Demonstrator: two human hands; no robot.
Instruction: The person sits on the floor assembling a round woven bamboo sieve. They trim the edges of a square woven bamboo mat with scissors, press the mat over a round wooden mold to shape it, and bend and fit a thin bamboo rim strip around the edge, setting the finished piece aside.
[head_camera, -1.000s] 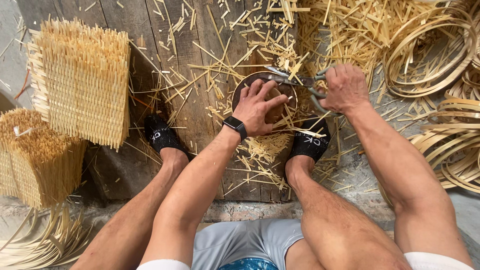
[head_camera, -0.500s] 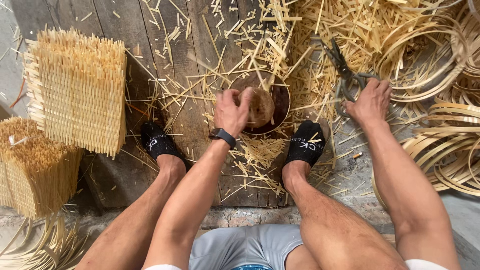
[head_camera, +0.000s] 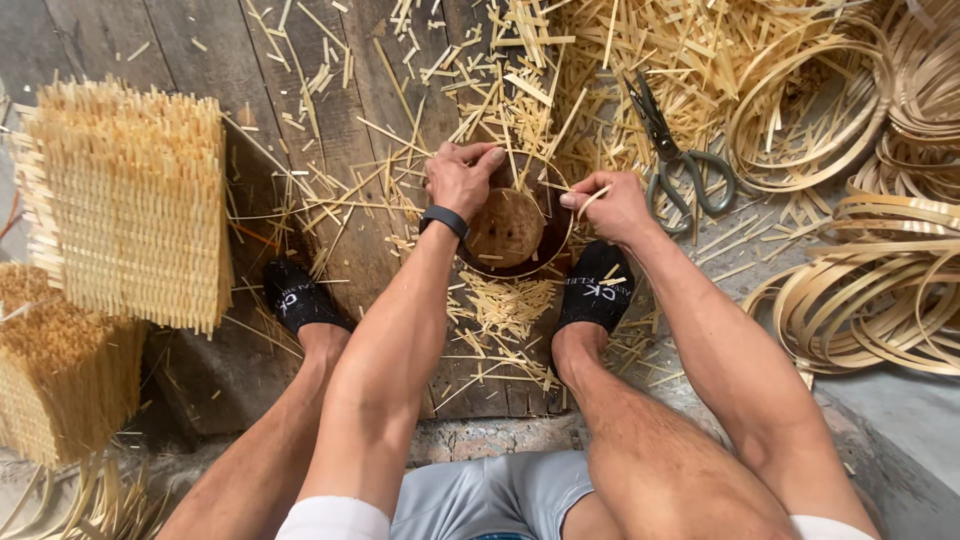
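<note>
Wooden floorboards (head_camera: 180, 60), littered with bamboo offcuts, are filling the frame. At centre a round mould (head_camera: 508, 228) with a thin bamboo hoop (head_camera: 562, 232) around its rim is sitting flat on the boards between the person's feet. The left hand (head_camera: 460, 178) is curling over the mould's upper-left edge, fingers gripping the rim. The right hand (head_camera: 612, 205) is touching the right edge, pinching a thin strip (head_camera: 592, 196) between thumb and forefinger. Both hands are equally near. Scissors (head_camera: 672, 150) are lying just upper right of the right hand, blades pointing up-frame. Woven mats (head_camera: 125, 200) are standing at left, and coiled hoops (head_camera: 860, 290) are lying at right.
</note>
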